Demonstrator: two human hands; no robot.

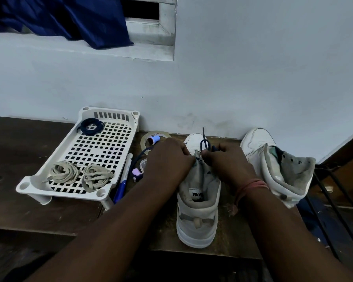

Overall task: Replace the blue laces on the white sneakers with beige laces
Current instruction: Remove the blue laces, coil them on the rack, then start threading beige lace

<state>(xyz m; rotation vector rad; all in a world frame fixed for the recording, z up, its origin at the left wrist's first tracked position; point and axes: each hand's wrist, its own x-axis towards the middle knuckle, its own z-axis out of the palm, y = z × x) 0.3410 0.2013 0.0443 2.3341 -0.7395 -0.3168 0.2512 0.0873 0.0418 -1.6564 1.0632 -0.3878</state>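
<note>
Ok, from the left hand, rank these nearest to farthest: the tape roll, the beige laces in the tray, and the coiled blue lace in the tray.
Measured from the left hand in the head view:
1. Tape roll, just beyond the hand, by the wall.
2. Beige laces, to its left, at the tray's near end.
3. Coiled blue lace, at the tray's far left corner.

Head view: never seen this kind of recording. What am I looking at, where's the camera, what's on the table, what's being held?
No machine here: a person works with bare hands, filmed by a camera worn on the head, looking down. The left hand and right hand pinch a blue lace on the nearer white sneaker. A second sneaker, with no lace showing, stands to the right. On the wooden table a white tray holds two beige lace bundles and a coiled blue lace. Beside it lie a tape roll and a pen.
</note>
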